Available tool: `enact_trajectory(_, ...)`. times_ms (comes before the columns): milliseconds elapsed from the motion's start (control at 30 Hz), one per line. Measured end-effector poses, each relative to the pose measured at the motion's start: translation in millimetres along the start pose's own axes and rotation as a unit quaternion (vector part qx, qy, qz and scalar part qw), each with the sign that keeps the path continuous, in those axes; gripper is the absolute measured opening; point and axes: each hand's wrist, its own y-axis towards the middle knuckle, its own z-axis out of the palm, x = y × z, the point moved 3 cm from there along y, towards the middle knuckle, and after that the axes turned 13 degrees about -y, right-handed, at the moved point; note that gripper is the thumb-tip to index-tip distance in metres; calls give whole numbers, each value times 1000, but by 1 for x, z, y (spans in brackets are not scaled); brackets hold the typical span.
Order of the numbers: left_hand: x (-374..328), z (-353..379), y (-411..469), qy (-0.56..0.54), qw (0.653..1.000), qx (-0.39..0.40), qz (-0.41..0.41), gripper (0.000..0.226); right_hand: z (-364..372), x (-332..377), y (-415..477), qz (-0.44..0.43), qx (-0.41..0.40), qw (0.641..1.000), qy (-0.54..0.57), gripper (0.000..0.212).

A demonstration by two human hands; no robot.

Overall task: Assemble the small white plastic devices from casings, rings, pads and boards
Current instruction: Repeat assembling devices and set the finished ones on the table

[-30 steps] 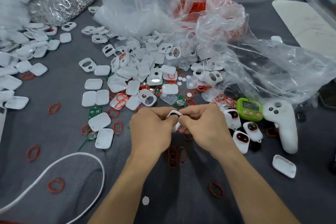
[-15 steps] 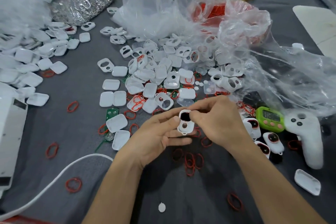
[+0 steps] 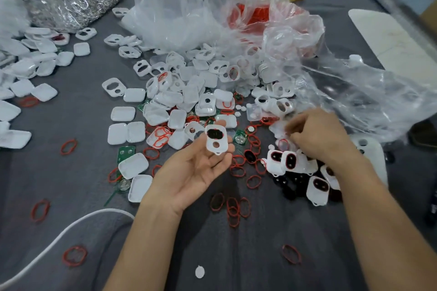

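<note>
My left hand (image 3: pixel 194 172) lies palm up at the centre and pinches a white casing front (image 3: pixel 216 140) between thumb and fingertips. A black pad fills the casing's upper opening, and the round hole below it is bare. My right hand (image 3: pixel 319 136) is off to the right, fingers curled down and blurred, over loose parts at the edge of the pile. Whether it holds anything is hidden. Casings with black pads and red rings (image 3: pixel 290 160) lie just below that hand.
A heap of white casings (image 3: pixel 179 101) spreads behind the hands, with green boards (image 3: pixel 126 151) and red rings (image 3: pixel 234 208) scattered about. Clear plastic bags (image 3: pixel 236 19) rise at the back, a foil bag (image 3: pixel 71 4) far left. A white cable (image 3: pixel 71 227) curves at lower left.
My right hand has let go of the casing and moved right to the parts pile. My left hand now holds the casing alone, palm turned up. The view has shifted right.
</note>
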Motion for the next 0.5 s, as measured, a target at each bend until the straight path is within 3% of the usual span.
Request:
enact_trajectory(100, 4, 2, 10, -34, 999, 10, 0, 47, 4, -10, 4, 13, -8, 1000, -4, 34)
enact_trajectory(233, 12, -1, 20, -15, 1000, 13, -8, 33, 12, -13, 6, 16, -24, 1000, -3, 35)
enact_trajectory(400, 14, -3, 22, 34, 999, 2, -10, 35, 8, -15, -4, 27, -146, 988, 49, 15)
enact_trajectory(500, 15, -3, 24, 65, 998, -8, -9, 38, 16, -8, -5, 8, -65, 997, 48, 13)
